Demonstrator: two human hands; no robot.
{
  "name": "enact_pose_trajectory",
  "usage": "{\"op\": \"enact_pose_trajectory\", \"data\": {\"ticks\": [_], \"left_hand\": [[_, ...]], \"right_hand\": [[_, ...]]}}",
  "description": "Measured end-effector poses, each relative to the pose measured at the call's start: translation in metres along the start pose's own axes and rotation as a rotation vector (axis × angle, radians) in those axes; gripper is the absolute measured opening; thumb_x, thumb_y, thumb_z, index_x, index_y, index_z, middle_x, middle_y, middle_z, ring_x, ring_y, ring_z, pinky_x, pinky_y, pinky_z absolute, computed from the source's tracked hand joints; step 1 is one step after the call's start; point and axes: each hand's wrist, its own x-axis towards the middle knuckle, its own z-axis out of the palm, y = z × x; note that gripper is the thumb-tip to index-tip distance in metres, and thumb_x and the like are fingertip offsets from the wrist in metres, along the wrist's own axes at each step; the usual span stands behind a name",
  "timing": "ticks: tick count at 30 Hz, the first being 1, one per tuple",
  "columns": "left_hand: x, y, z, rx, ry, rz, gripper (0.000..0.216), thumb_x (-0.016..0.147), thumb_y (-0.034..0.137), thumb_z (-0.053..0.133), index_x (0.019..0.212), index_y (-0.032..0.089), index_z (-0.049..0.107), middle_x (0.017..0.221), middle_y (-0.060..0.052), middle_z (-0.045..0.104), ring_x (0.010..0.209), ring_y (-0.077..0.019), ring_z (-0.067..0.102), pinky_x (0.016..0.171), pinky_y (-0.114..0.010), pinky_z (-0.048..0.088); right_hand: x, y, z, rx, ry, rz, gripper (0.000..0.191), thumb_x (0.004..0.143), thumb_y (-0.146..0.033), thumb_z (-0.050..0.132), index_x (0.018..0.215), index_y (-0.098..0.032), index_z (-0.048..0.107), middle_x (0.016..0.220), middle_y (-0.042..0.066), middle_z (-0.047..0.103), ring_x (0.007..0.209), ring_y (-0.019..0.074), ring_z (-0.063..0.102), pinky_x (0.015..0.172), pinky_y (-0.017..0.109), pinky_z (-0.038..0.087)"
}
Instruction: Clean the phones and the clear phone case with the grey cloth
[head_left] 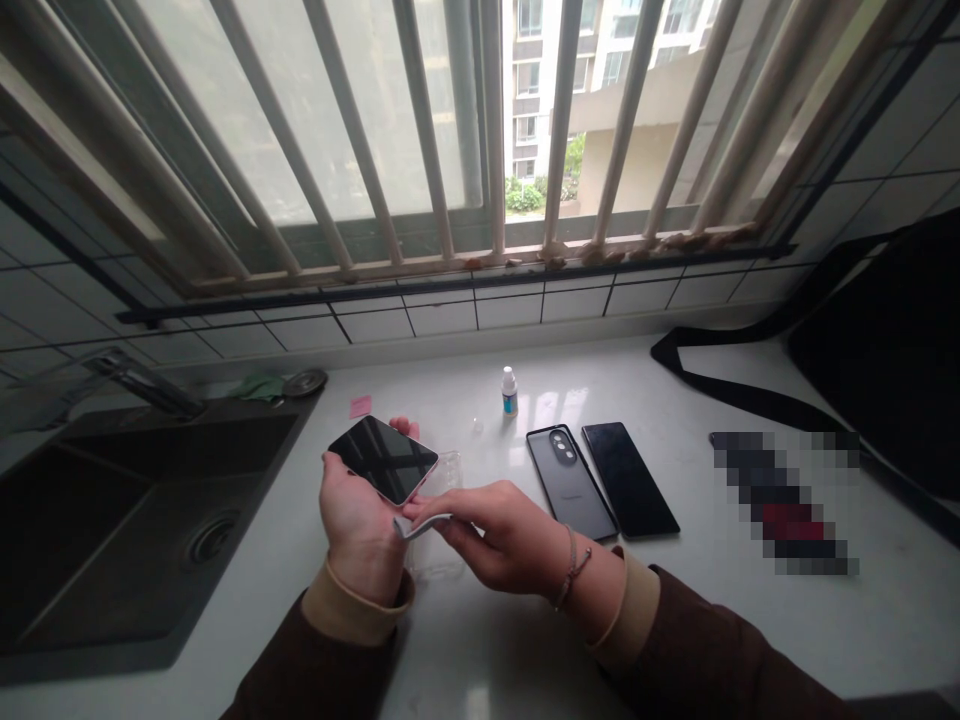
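My left hand holds a smartphone with its dark screen facing up, fingers wrapped round its edges. In my right hand a folded grey cloth is pinched between thumb and fingers, close to the phone's lower right corner. Under and behind the hands lies a clear phone case, partly hidden. To the right, a black phone case rests on the counter beside a second smartphone. A small white-capped bottle stands upright beyond them.
At the left is a dark sink with a chrome faucet. A pink slip lies near the sink on the white counter. A black bag with its strap sits at the right, near a blurred-out object. A barred window is behind.
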Motion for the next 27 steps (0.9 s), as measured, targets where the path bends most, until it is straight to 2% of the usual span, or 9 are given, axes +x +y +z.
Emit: {"op": "enact_pose_trajectory", "data": {"ticks": [3,7,9,11,14,17,21,24,27], "left_hand": [[0.002,-0.003,-0.001,-0.024,-0.039,-0.009,0.061,0.11,0.058,0.027,0.114,0.016,0.071,0.092,-0.012,0.073,0.087,-0.0251,0.076,0.085,-0.045,0.066],[0.0,-0.004,-0.001,-0.006,-0.117,-0.045,0.053,0.11,0.054,0.034,0.107,0.015,0.07,0.089,-0.012,0.073,0.079,-0.0248,0.074,0.074,-0.043,0.066],[-0.004,-0.003,0.0,0.04,-0.188,-0.117,0.053,0.11,0.051,0.036,0.106,0.012,0.071,0.09,-0.014,0.073,0.078,-0.025,0.074,0.071,-0.041,0.066],[-0.01,-0.002,0.0,0.118,-0.294,-0.225,0.055,0.11,0.049,0.037,0.113,0.008,0.073,0.096,-0.018,0.075,0.081,-0.0261,0.075,0.073,-0.042,0.066],[-0.02,-0.002,0.0,0.257,-0.437,-0.35,0.055,0.109,0.05,0.043,0.128,0.007,0.072,0.107,-0.022,0.076,0.086,-0.0281,0.077,0.079,-0.045,0.067],[-0.029,-0.003,0.0,0.357,-0.514,-0.442,0.056,0.109,0.05,0.043,0.129,0.006,0.073,0.112,-0.023,0.077,0.086,-0.0293,0.078,0.079,-0.047,0.068],[-0.037,-0.004,0.002,0.453,-0.56,-0.622,0.056,0.11,0.05,0.042,0.124,0.006,0.075,0.095,-0.022,0.079,0.076,-0.0285,0.079,0.071,-0.042,0.067],[-0.04,-0.003,0.002,0.505,-0.569,-0.664,0.055,0.109,0.052,0.042,0.12,0.009,0.076,0.085,-0.02,0.078,0.068,-0.0271,0.078,0.064,-0.036,0.065],[-0.041,-0.003,0.0,0.554,-0.572,-0.658,0.057,0.109,0.055,0.042,0.118,0.01,0.076,0.082,-0.019,0.078,0.065,-0.027,0.078,0.061,-0.033,0.063]], "right_hand": [[0.001,-0.001,-0.005,0.061,0.058,0.055,0.026,0.106,-0.021,0.055,0.122,-0.022,0.075,0.119,0.007,0.082,0.109,0.0199,0.078,0.097,0.032,0.062],[0.003,0.003,-0.015,0.138,0.301,0.171,0.027,0.108,-0.034,0.054,0.107,-0.019,0.077,0.094,0.005,0.078,0.082,0.0169,0.073,0.074,0.027,0.058],[0.004,0.006,-0.02,0.092,0.439,0.223,0.03,0.109,-0.037,0.053,0.105,-0.019,0.077,0.093,0.005,0.077,0.082,0.0173,0.071,0.074,0.027,0.056],[0.005,0.008,-0.025,-0.029,0.558,0.282,0.031,0.109,-0.038,0.052,0.106,-0.02,0.077,0.091,0.005,0.077,0.083,0.0185,0.071,0.076,0.029,0.055],[0.006,0.01,-0.031,-0.237,0.658,0.335,0.03,0.108,-0.035,0.051,0.111,-0.02,0.077,0.095,0.006,0.079,0.086,0.0207,0.073,0.079,0.03,0.055],[0.007,0.011,-0.032,-0.373,0.639,0.34,0.029,0.107,-0.03,0.051,0.115,-0.021,0.077,0.098,0.005,0.08,0.086,0.0208,0.074,0.078,0.03,0.054],[0.008,0.012,-0.028,-0.343,0.525,0.364,0.03,0.108,-0.03,0.049,0.114,-0.023,0.077,0.083,0.003,0.078,0.074,0.019,0.074,0.071,0.029,0.055],[0.008,0.012,-0.025,-0.328,0.495,0.334,0.029,0.107,-0.028,0.049,0.117,-0.022,0.076,0.093,0.005,0.081,0.086,0.0212,0.078,0.076,0.03,0.059],[0.007,0.012,-0.025,-0.385,0.494,0.235,0.028,0.105,-0.024,0.051,0.118,-0.022,0.076,0.107,0.007,0.082,0.098,0.0229,0.079,0.087,0.034,0.061]]}}
